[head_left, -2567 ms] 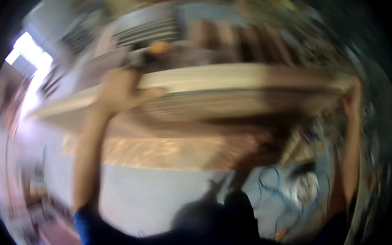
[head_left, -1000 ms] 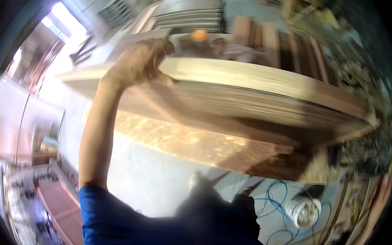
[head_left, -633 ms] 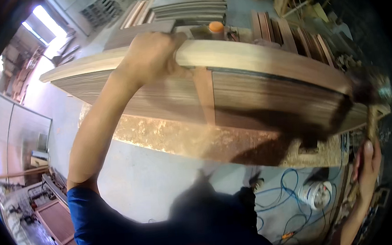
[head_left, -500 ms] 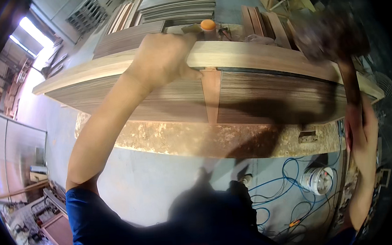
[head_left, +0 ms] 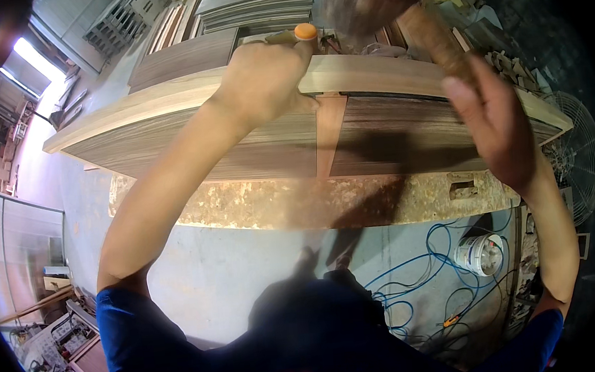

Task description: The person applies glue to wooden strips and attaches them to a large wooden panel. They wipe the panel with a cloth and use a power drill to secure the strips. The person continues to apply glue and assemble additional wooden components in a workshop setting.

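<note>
My left hand [head_left: 265,80] is closed over the long pale wooden rail [head_left: 372,74], its thumb down the near side. Beneath the rail stand two brown wood-grain panels [head_left: 238,138], parted by a narrow reddish upright strip [head_left: 330,138]; my thumb tip is close to the strip's top. In my right hand [head_left: 491,118] is the handle of a mallet [head_left: 433,39]. The mallet's big dark head, blurred by motion, hangs above the rail, right of my left hand. The panelled frame rests on a worn, stained workbench [head_left: 257,204].
Behind the rail stands a bottle with an orange cap [head_left: 305,31], with a stack of boards [head_left: 255,4] farther back. Blue hoses [head_left: 415,264] coil on the floor by a white bucket [head_left: 481,255]. A wire fan guard [head_left: 575,157] is at far right.
My right hand and the mallet have swung up and leftward from the right end of the rail. My left hand keeps its hold on the rail.
</note>
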Demonstrator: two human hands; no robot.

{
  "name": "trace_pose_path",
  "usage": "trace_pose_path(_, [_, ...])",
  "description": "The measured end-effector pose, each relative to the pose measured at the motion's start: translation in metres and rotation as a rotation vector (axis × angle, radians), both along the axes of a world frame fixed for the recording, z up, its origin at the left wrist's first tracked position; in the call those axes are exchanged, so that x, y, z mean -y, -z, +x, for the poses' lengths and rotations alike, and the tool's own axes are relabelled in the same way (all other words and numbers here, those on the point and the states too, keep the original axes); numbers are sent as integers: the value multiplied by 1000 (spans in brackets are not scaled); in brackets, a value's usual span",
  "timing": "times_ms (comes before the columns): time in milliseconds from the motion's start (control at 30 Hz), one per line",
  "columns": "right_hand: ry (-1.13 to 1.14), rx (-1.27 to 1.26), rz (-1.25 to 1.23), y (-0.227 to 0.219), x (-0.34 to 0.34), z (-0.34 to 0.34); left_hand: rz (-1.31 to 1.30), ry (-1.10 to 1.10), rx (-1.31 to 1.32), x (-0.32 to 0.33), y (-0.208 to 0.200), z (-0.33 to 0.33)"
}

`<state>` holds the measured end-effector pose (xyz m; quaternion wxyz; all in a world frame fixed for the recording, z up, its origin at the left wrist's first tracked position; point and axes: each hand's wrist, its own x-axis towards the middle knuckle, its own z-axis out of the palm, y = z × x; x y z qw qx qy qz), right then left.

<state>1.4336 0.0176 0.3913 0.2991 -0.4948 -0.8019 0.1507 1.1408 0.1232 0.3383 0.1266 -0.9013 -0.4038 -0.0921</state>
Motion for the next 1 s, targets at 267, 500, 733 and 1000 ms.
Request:
trace_pose_path(267, [-33, -10, 47, -3, 6, 9, -12, -98, -26, 8, 5, 11])
trace_pose_path(500, [54, 177, 10, 6, -2, -5, -33, -114, 35, 9, 7, -13])
trace_pose_path(733, [474, 258, 12, 35, 40, 24, 367, 325, 592, 15, 6, -170])
trace_pose_path(1000, [694, -167, -150, 48, 18, -195, 497, -442, 1794, 1, 123, -641])
